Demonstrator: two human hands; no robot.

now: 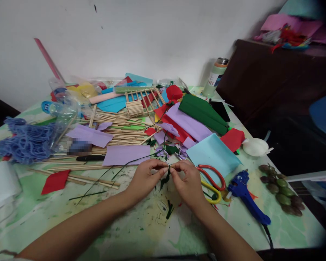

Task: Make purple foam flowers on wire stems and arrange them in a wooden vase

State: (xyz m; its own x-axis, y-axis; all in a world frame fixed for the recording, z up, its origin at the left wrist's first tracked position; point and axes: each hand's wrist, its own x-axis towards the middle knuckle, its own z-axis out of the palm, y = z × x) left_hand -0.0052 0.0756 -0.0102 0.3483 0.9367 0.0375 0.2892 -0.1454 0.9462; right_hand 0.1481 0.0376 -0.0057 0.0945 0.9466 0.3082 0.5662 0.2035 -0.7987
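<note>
My left hand (146,177) and my right hand (187,181) meet over the front middle of the table, thumbs and forefingers pinched together. Both are closed on a narrow dark green paper strip (165,180), whose twisted end hangs below the fingertips. Just behind them are a dark green leaf-shaped piece (171,149) and lilac paper petals (162,152). Beside my right hand lie scissors with red and yellow handles (216,181), their blades partly hidden by it. Dark green scraps (168,209) lie in front of the hands.
A blue glue gun (243,195) and grapes (282,190) are on the right. Behind lie thin wooden sticks (122,134), lilac paper (126,155), a green paper roll (203,112) and light blue paper (213,156). Blue yarn (29,141) sits left; a bottle (216,77) stands at the back.
</note>
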